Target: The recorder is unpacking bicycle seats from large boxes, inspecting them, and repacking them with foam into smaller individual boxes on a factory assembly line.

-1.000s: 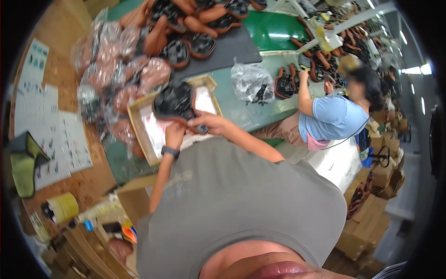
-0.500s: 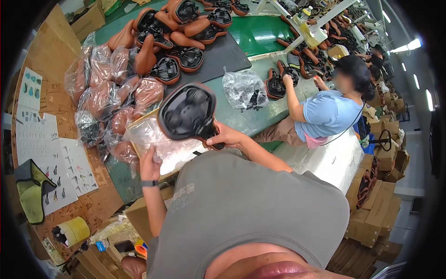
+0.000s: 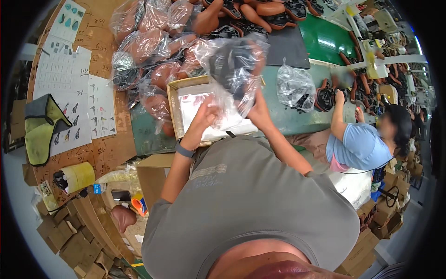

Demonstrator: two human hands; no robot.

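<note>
A bicycle saddle (image 3: 226,65), black underside toward me with a brown edge, is inside a clear plastic bag (image 3: 209,53) above the table. My right hand (image 3: 259,113) is closed around the saddle's narrow end and the bag at its lower right. My left hand (image 3: 206,117), with a dark wristband, has its fingers curled at the bag's lower left edge; they look closed on the plastic. Under both hands lies an open shallow carton (image 3: 174,109) of flat clear bags. Motion blurs the saddle and plastic somewhat.
Several bagged brown saddles (image 3: 155,74) are heaped left of the carton, and unbagged saddles (image 3: 276,19) lie at the back. A clear bag of small black parts (image 3: 296,86) sits on the right. A co-worker (image 3: 360,144) in blue handles a saddle there. Paper sheets (image 3: 60,97) cover the left board.
The bare saddle in my right hand is now inside a clear bag and farther from me. My left hand has moved to the bag's edge. The whole view has shifted leftward.
</note>
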